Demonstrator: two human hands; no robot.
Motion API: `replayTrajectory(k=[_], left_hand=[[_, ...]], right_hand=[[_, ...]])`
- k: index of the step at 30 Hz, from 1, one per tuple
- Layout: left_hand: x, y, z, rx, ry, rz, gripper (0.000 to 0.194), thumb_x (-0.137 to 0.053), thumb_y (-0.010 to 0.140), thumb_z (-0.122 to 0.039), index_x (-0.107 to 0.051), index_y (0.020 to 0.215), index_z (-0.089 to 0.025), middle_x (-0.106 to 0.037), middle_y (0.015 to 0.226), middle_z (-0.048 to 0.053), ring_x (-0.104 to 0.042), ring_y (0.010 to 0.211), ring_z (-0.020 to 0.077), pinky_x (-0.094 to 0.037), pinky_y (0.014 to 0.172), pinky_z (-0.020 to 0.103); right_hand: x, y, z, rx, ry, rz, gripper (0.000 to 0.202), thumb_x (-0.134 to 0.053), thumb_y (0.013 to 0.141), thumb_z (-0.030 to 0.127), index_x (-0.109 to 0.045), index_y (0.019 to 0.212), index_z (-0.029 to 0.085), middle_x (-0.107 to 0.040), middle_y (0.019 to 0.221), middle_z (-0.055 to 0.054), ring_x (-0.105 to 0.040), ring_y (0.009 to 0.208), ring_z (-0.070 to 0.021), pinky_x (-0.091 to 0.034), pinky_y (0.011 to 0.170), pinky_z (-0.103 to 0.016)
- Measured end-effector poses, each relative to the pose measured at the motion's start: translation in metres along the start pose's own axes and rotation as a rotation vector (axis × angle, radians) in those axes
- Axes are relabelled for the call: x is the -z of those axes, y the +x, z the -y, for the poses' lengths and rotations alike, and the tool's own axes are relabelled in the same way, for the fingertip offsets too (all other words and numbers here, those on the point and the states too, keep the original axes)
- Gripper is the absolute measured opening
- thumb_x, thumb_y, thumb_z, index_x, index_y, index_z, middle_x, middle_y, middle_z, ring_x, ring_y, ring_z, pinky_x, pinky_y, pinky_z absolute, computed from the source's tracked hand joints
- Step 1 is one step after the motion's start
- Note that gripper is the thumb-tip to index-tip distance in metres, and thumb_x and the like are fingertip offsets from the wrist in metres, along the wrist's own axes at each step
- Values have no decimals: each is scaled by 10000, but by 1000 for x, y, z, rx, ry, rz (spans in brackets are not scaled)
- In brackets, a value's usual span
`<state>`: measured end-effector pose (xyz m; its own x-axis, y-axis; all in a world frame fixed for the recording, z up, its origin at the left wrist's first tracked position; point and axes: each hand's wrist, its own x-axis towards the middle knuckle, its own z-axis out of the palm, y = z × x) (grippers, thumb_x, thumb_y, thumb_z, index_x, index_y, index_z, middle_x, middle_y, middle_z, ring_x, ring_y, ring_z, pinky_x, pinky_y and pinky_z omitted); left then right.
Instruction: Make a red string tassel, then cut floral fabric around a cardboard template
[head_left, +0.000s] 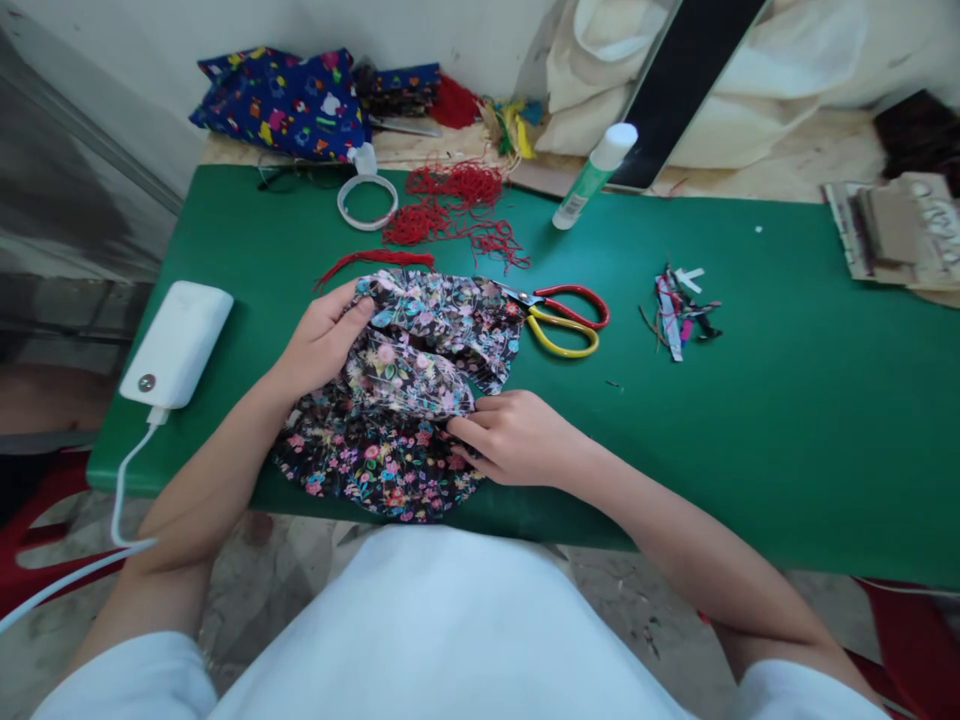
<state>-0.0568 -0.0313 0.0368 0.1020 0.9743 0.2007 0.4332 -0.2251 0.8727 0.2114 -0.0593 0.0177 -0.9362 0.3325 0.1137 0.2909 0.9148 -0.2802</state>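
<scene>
Here's the black floral fabric [401, 375], bunched at the near edge of the green bench [787, 430], and both hands are on it! The left hand [326, 340] pinches its upper left edge, thumb on top; the right hand [517, 440], fingers curled in, pinches a fold at its lower right. Just right of the fabric, scissors [534, 298], one handle red, one yellow, blades reaching its edge. Farther right of it, a little heap of scraps [679, 310]. Beyond the fabric, look: a strip of red cord [379, 260] close by, then tangled red yarn [457, 187] and, past its right corner, a glue stick [591, 182] standing on end. Well left of the fabric, a white power bank [180, 335], cable [124, 480] plugged in.
</scene>
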Motion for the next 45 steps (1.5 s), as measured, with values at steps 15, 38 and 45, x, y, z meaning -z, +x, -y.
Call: replayTrajectory(k=[15, 38, 45], left_hand=[[0, 0, 2, 13, -34, 2, 517, -511, 912, -620, -726, 1102, -191, -745, 1057, 65, -673, 1044, 244, -531, 966, 357], [12, -13, -2, 156, -588, 71, 559, -786, 736, -385, -623, 1268, -327, -700, 1280, -42, -618, 1246, 307, -519, 1068, 483], [16, -10, -1, 130, -497, -19, 588, -826, 664, -472, -651, 1205, -324, -719, 1240, -47, -642, 1194, 302, -553, 997, 454]], right_hand=[[35, 2, 5, 443, 1285, 200, 337, -455, 1001, 345, -631, 774, 168, -737, 984, -158, -684, 983, -159, -529, 915, -262], [-18, 13, -27, -270, 10, -301, 295, -457, 966, 181, -611, 1211, 125, -652, 1197, -172, -533, 1043, -280, -460, 863, -437], [-23, 15, -34, -345, -191, -213, 279, -343, 1024, 227, -594, 933, 146, -620, 864, -115, -475, 798, -234, -339, 697, -345]])
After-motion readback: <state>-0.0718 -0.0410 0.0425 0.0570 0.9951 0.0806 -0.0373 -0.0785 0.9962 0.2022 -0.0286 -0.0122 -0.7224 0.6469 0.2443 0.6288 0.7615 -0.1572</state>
